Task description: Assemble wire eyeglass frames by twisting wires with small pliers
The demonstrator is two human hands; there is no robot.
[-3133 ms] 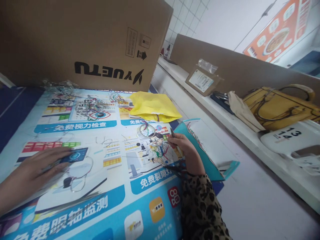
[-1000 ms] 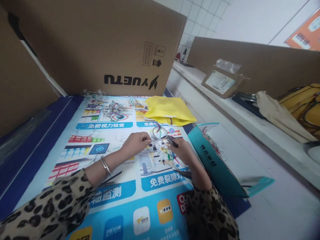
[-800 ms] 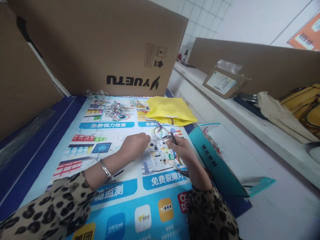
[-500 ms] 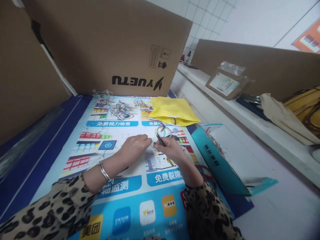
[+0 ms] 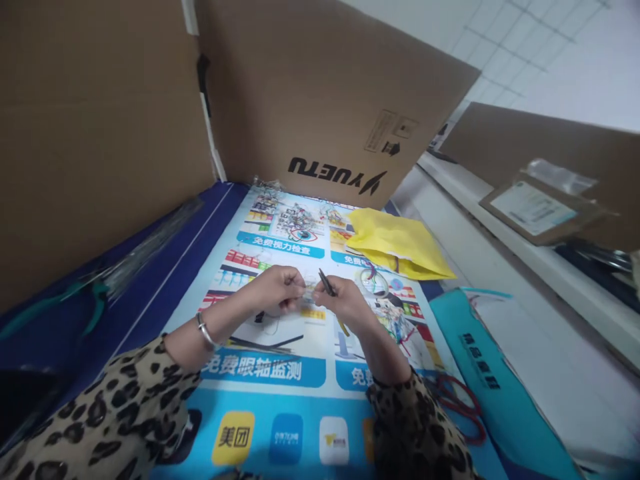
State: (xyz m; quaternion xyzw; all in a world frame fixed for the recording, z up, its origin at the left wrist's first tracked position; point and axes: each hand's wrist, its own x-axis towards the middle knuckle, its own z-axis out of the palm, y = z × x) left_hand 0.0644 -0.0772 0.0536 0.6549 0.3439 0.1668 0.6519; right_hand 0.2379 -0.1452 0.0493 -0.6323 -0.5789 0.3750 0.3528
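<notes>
My left hand [image 5: 283, 288] is closed in a pinch over the printed sheet [image 5: 310, 400], with a silver bangle at the wrist. What its fingertips hold is too small and blurred to make out. Just to the right, my right hand [image 5: 347, 303] is wrapped round a slim dark pointed tool [image 5: 327, 283], whose tip points up and away. A yellow part shows below that hand; whether it belongs to the tool I cannot tell. The fingertips of both hands are close together but apart. Thin dark strips [image 5: 273, 345] lie beneath my left wrist.
Behind the tape roll [image 5: 374, 283] lies a yellow bag [image 5: 400, 243]. Tangled wire pieces [image 5: 300, 220] are at the back. Red-handled scissors [image 5: 463, 407] and a teal box [image 5: 480, 360] are right; teal-handled pliers [image 5: 65, 310] are left. Cardboard walls [image 5: 310, 100] enclose the far side.
The view has swung left, so the scene sits further right and the teal pliers show. My hands stay close together; the dark tool's tip now points more upward.
</notes>
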